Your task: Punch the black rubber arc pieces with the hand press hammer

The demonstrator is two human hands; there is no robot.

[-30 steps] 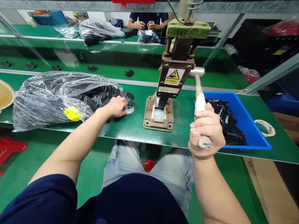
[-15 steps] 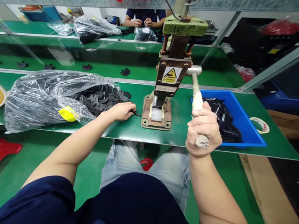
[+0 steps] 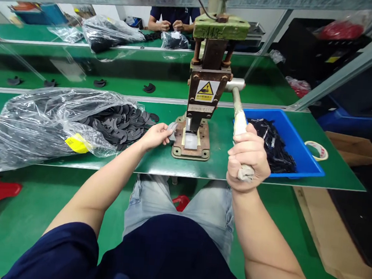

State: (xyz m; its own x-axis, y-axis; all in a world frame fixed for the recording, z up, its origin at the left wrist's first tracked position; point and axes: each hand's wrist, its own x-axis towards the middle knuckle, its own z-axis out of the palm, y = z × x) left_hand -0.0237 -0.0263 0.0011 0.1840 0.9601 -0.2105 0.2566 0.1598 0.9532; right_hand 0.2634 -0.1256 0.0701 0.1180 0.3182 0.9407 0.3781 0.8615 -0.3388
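Observation:
My left hand (image 3: 157, 136) pinches a curved dark grey piece (image 3: 172, 131), holding it tilted at the left side of the press base (image 3: 205, 143). My right hand (image 3: 248, 159) is wrapped round the taped lever (image 3: 240, 118) of the hand press (image 3: 207, 89). A pale block (image 3: 191, 141) sits on the base beneath the ram. To the left, a clear plastic bag (image 3: 40, 122) lies on its side, with many curved dark pieces (image 3: 122, 123) spilling from its mouth.
Right of the press stands a blue tray (image 3: 310, 165) of thin black parts, with a tape roll (image 3: 317, 150) beside it. Several curved pieces lie in a row behind, including one piece (image 3: 149, 87). Across the bench, a co-worker's hands (image 3: 171, 26) are above a small bag.
My left hand has brought the curved piece up and right to the press base, turning its broad face into view. My right hand keeps its grip on the lever. The view has shifted slightly.

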